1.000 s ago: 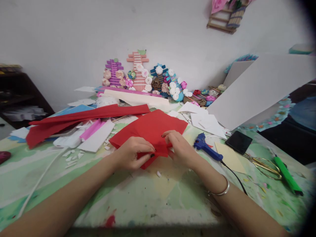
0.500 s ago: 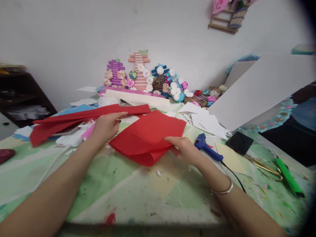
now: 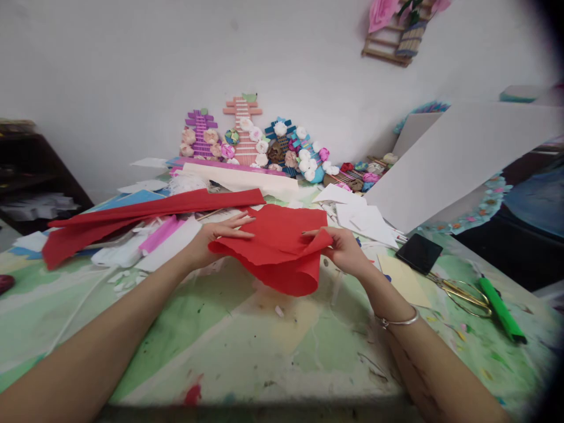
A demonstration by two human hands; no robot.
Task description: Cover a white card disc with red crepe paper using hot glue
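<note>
The two hands are set apart, one on either side of the red sheet (image 3: 286,235), which spans the gap between them. The left hand (image 3: 207,242) lies at the sheet's left end, fingers stretched over its upper face; the thumb is hidden, so I cannot tell how firmly it grips. The right hand (image 3: 346,251) pinches the right edge between thumb and fingers, where a corner folds up. The sheet's near part curls down in a loose roll towards the person, below the level of the fingers, and its far part lies flatter beyond them. A silver bracelet (image 3: 403,320) circles the right wrist.

Just in front of the roll, a small white scrap (image 3: 279,311) lies on the paint-stained counter (image 3: 211,364). Beyond the left hand stretches a longer folded red piece (image 3: 176,205), with a pink strip (image 3: 161,236) nearer the person. To the right of the right hand are pale yellow paper (image 3: 403,282), a dark flat object (image 3: 419,252), gold-handled scissors (image 3: 469,298) and a green tool (image 3: 502,308). White pieces (image 3: 370,222) lie beyond that hand. Farther back, a cream roll (image 3: 238,177) lies before flower-trimmed ornaments, one purple (image 3: 201,132) and one salmon (image 3: 242,141), against the white wall (image 3: 110,70)
</note>
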